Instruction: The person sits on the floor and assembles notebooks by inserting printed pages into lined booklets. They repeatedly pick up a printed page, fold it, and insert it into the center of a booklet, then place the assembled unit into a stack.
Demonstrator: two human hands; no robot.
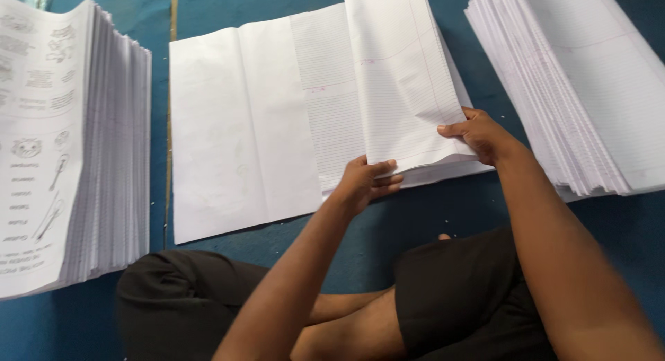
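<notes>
left printed stack (41, 146): cut off | right ruled stack (582, 84): cut off

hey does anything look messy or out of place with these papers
Mostly tidy. The ruled sheets held by the left hand and right hand bulge upward, with a crease near the right thumb. The right stack fans out unevenly along its left edge.

Both bare forearms stretched forward from the lap, legs crossed underneath. Left hand (364, 182) curled, thumb on top and fingers tucked under, pinching shut. Right hand (478, 134) a bit further out, wrist bent, fingertips pressed together in a similar pinch.
</notes>
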